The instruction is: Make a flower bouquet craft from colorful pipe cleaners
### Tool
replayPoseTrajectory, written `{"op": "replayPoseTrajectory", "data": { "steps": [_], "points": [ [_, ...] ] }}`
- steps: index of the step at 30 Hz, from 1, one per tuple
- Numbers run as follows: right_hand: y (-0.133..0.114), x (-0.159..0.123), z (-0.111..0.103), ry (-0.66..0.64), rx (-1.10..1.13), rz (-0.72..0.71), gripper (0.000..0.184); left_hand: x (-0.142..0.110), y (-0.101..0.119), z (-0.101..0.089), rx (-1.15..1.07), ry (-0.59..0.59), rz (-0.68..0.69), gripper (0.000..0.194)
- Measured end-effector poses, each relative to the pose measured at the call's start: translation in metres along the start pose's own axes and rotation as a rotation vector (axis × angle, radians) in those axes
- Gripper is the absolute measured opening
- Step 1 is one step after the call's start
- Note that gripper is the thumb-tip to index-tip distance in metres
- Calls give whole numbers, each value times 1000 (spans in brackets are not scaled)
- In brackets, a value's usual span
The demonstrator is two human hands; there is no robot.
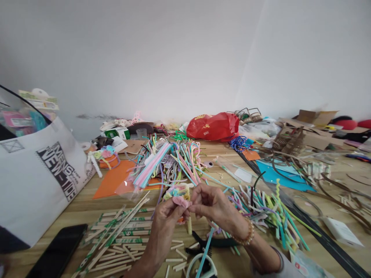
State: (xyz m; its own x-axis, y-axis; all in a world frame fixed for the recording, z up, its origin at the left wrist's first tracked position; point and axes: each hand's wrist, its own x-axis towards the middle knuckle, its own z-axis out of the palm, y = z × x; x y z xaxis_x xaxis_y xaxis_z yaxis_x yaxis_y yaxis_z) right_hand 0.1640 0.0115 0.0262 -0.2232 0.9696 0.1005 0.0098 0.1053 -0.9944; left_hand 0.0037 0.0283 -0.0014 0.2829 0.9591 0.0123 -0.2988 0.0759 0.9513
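Between my two hands is a looped pink pipe cleaner piece (181,201), bent into small petal-like curves. My left hand (164,229) pinches it from the left with thumb and forefinger. From the right, the fingertips of my right hand (216,206) close on its near end, and a beaded bracelet circles that wrist. Just behind lies a cluster of pastel curled pipe cleaners (177,189), partly hidden by my hands. Below my right hand are black-handled pliers (220,242), white-handled scissors (213,270) and a light-blue pipe cleaner (205,253).
Pipe cleaners (153,164) pile up at the back, with another heap (269,208) on the right. Wooden sticks (113,258) and a phone (56,253) lie front left. A white bag (23,185) stands left; a red bag (214,126) sits by the wall.
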Motion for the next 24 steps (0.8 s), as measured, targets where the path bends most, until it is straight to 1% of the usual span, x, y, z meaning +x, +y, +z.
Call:
{"op": "replayPoseTrajectory", "data": {
  "steps": [2, 5, 8, 11, 16, 20, 24],
  "points": [
    [0, 1, 0, -19, 75, 17, 38, 0, -1, 2, -70, -8, -12, 27],
    [-2, 1, 0, -45, 118, 27, 38, -1, -1, 4, -170, -3, -70, 27],
    [-2, 1, -1, -49, 101, 26, 34, -1, -1, 7, -228, -11, -107, 26],
    [-1, 1, 0, -29, 48, -1, 30, 0, -2, 7, -255, -23, -112, 25],
    [2, -1, 5, 81, -129, -134, 20, 3, -8, 5, -313, -15, -121, 23],
    [4, -3, 10, 180, -331, -192, 11, 4, -10, 5, -337, 3, -119, 24],
    [4, -4, 13, 248, -473, -269, 8, 4, -8, 7, -338, 11, -103, 27]
  ]
}}
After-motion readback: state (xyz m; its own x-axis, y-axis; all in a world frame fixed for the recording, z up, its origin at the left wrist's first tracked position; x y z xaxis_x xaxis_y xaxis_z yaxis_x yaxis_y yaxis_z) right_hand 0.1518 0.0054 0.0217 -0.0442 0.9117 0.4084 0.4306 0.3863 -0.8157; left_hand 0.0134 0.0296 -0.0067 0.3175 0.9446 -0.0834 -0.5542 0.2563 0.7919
